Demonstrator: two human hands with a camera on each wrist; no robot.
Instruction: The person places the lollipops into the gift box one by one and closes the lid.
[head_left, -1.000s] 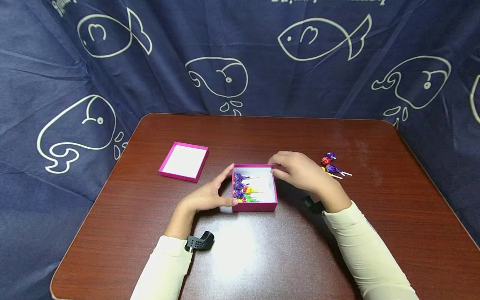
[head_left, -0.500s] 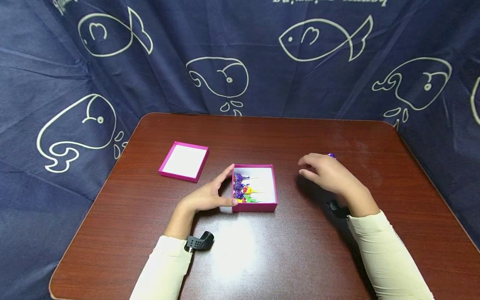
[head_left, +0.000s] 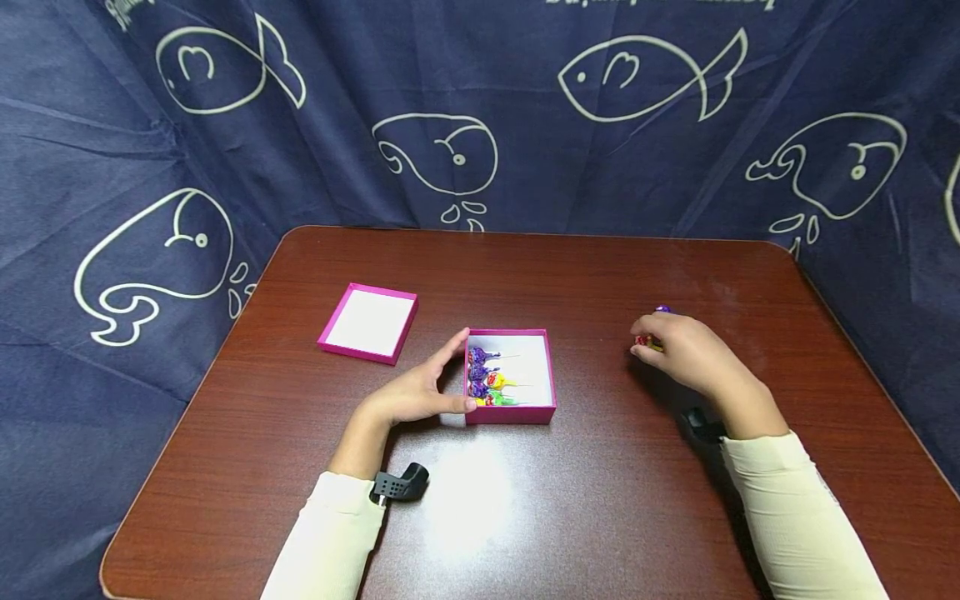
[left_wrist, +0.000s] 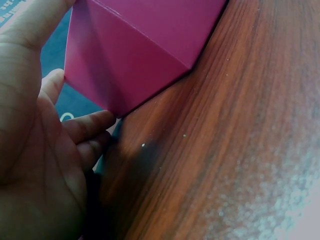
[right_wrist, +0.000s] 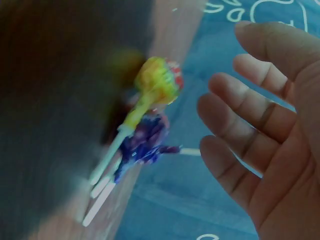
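Observation:
A pink box (head_left: 517,414) with a white inside stands on the table, several wrapped lollipops (head_left: 478,373) lying along its left side. My left hand (head_left: 411,394) holds the box at its left end, thumb at the front corner and a finger at the back corner. Over the loose lollipops at the right hovers my right hand (head_left: 693,350), fingers apart and nothing between them. In the right wrist view, a yellow lollipop (right_wrist: 156,82) lies over a purple lollipop (right_wrist: 145,137), beside the fingertips. From the head, the right hand hides most of this pile.
The pink box lid (head_left: 371,323), white inside up, lies at the left behind the left hand. A purple lollipop (head_left: 663,309) shows just beyond the right hand. Behind the brown table (head_left: 585,500) hangs a dark blue curtain (head_left: 525,167) with fish and whale drawings.
My right hand has moved away from the box's right back corner, rightward to the loose lollipops. The left hand and the box have stayed put.

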